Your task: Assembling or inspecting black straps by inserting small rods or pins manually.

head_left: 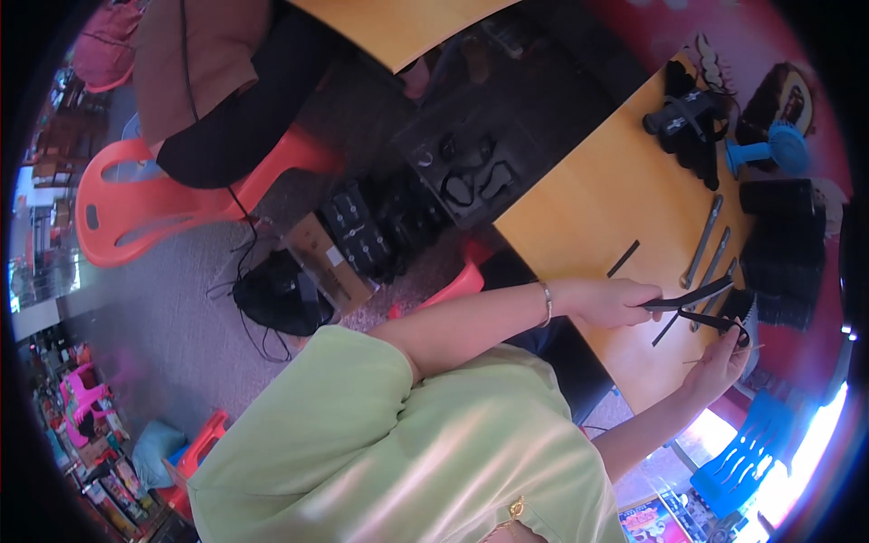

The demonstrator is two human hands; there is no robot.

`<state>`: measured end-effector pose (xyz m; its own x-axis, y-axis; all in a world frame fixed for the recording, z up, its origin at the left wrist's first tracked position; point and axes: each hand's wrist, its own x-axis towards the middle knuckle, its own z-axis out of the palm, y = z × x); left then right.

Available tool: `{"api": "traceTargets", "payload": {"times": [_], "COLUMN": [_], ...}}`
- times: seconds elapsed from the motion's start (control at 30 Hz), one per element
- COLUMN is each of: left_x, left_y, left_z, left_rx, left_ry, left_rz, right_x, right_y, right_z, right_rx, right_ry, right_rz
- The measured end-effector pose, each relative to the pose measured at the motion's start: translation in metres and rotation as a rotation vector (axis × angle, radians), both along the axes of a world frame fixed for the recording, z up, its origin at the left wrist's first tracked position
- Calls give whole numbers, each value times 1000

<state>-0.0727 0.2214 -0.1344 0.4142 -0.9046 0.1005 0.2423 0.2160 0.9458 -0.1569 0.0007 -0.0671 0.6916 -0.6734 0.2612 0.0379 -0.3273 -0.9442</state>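
My left hand [625,302], a bracelet at its wrist, is closed on one end of a flat black strip [704,294]. Close by, my right hand [721,360] grips a dark, loop-ended tool that looks like scissors [711,319]. The tool's narrow end meets the strip near my left fingertips; whether it bites into the strip is too small to tell. Below the strip a short black piece [664,330] shows, and another short black piece [623,259] lies on the wooden table [579,213]. Slim grey tools [703,241] rest beside my hands.
Black stacked items [786,244] stand along the table's far right side, with a blue fan-like object [769,152] and a black strapped object [686,122] above. A red chair [118,204], a cardboard box [330,267] and a black bag [281,294] are left. A blue chair [742,457] stands lower right.
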Motion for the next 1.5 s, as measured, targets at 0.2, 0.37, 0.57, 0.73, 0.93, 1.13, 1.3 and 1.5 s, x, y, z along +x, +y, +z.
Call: {"api": "traceTargets", "payload": {"times": [0.2,0.37,0.57,0.73,0.93,1.13,1.3,1.5], "left_x": [-3,-3,-1,6,22,22,16,12], "left_y": [-2,-7,-4,7,2,1,-4,-20], "left_z": [-1,-12,-4,-5,-10,-12,17,40], "left_rx": [49,134,84,137,13,-69,-229,-8], "left_ry": [-117,-164,-47,236,584,608,564,316], "left_rz": [12,-22,-155,-90,228,407,366,530], "right_x": [3,-18,-16,-25,0,19,24,11], "right_y": [-31,-58,-78,-97,-64,-3,52,69], "right_z": [13,49,77,113,107,72,20,-3], "right_rx": [2,-55,-132,-180,-344,-563,-933,-884], "right_ry": [-115,-119,-278,-435,-234,-86,-192,-103], "right_rz": [-120,-188,-281,-560,-429,-100,250,325]}}
